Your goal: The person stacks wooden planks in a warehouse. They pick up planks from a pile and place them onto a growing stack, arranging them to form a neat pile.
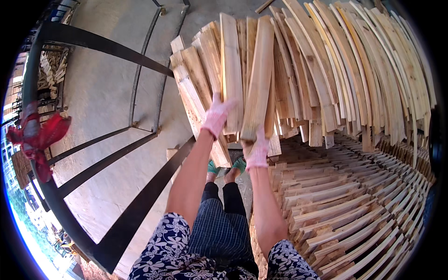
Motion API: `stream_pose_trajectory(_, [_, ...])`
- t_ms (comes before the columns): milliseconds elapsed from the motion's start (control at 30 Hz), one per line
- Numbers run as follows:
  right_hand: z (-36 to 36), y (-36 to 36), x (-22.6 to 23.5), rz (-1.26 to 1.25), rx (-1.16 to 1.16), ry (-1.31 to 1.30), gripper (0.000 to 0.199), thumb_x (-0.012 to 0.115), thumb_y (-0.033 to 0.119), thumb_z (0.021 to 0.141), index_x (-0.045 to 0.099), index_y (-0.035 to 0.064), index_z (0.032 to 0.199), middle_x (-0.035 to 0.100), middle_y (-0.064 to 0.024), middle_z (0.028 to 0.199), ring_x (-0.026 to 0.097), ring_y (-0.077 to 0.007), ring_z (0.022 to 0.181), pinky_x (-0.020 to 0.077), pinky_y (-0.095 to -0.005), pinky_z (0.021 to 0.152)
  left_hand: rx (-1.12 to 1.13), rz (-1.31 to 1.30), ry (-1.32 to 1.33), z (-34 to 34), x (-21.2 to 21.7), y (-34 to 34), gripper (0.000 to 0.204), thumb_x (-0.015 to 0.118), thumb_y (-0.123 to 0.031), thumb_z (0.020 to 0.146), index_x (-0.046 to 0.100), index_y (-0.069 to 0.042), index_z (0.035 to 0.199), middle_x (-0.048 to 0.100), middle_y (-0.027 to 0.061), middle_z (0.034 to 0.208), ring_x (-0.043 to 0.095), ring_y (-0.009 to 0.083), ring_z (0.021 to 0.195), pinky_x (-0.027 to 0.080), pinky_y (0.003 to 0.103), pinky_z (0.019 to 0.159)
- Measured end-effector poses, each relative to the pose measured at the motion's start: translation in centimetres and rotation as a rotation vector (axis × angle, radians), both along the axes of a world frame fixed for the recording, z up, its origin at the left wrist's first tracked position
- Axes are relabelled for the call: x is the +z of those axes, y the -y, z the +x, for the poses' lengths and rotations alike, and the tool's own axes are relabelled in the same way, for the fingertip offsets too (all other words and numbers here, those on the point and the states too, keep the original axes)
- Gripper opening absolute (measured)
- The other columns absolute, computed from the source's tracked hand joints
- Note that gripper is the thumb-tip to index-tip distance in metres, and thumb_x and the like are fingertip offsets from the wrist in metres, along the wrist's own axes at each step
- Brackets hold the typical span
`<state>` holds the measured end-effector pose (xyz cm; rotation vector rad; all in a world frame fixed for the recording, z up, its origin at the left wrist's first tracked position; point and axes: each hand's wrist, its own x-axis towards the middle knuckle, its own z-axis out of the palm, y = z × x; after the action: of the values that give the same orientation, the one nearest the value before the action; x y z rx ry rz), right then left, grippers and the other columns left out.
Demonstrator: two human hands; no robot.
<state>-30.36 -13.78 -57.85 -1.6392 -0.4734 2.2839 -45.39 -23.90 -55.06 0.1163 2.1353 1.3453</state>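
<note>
My left hand (218, 115), in a pink knit glove, closes on the left edge of a pale wooden board (231, 65), its fingers lying across the lower part. Beside it my right hand (257, 150), gloved alike, is closed round the near end of another wooden board (259, 77). That board slants away from me over the pile. Its underside and the fingertips beneath it are hidden. More boards (193, 88) lie loosely to the left of my left hand, one of them reaching down toward my feet.
A long row of stacked boards (354, 70) extends right. Below it stands a big layered stack of wood strips (336, 200). To the left is a dark metal frame (135, 212) with a red cloth (39, 140) tied on it. Concrete floor (100, 107) lies beyond its bars.
</note>
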Motion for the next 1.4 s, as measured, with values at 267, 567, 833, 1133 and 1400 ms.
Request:
stream_pose_trajectory(267, [13.8, 6.9, -1.6, -0.362, 0.118, -0.175, 0.058, 0.076, 0.032, 0.091, 0.051, 0.0102, 0.138, 0.057, -0.0124, 0.133, 0.059, -0.0334, 0.118, 0.0514, -0.0598, 0.098, 0.194, -0.070, 0.465, 8.1, -1.5, 8.2, 0.076, 0.075, -0.015, 0.076, 0.043, -0.003, 0.143, 0.067, 0.0153, 0.117, 0.065, 0.0249, 0.102, 0.055, 0.036, 0.086])
stream_pose_trajectory(567, [11.8, -6.3, -4.5, -0.160, 0.316, -0.328, 0.057, 0.069, 0.050, 0.092, 0.053, 0.0106, 0.130, 0.061, -0.0110, 0.128, 0.062, -0.0266, 0.111, 0.0498, -0.0418, 0.100, 0.307, 0.307, 0.368, 7.4, 2.9, 10.5, 0.082, 0.073, -0.011, 0.079, 0.035, 0.003, 0.150, 0.056, 0.0163, 0.138, 0.057, 0.0253, 0.122, 0.047, 0.036, 0.104])
stream_pose_trajectory(833, [2.6, -3.5, -3.4, 0.499, 0.731, 0.001, 0.079, 0.079, 0.038, 0.088, 0.037, 0.0030, 0.145, 0.060, -0.0086, 0.131, 0.058, -0.0207, 0.118, 0.0430, -0.0361, 0.105, 0.184, 0.305, 0.474, 7.7, -5.8, 5.1, 0.101, 0.082, -0.021, 0.080, 0.021, -0.001, 0.158, 0.050, 0.0155, 0.144, 0.050, 0.0236, 0.132, 0.044, 0.037, 0.109])
stream_pose_trajectory(1133, [8.5, 2.1, 7.0, 0.083, 0.618, -0.033, 0.071, 0.076, 0.028, 0.091, 0.041, 0.0022, 0.147, 0.059, -0.0120, 0.136, 0.058, -0.0230, 0.123, 0.0478, -0.0364, 0.106, -0.004, 0.258, 0.707, 11.5, 5.9, 9.9, 0.112, 0.084, -0.031, 0.084, 0.009, -0.005, 0.163, 0.043, 0.0177, 0.153, 0.043, 0.0258, 0.141, 0.033, 0.034, 0.118])
stream_pose_trajectory(1400, [18.6, 11.8, 17.7, -0.026, 0.481, -0.096, 0.057, 0.073, 0.021, 0.093, 0.047, 0.0060, 0.142, 0.063, -0.0107, 0.128, 0.065, -0.0249, 0.112, 0.0565, -0.0394, 0.094, -0.029, 0.304, 0.868, 18.9, 19.9, 17.2, 0.109, 0.080, -0.033, 0.087, 0.007, -0.004, 0.163, 0.032, 0.0153, 0.159, 0.031, 0.0246, 0.147, 0.027, 0.037, 0.121])
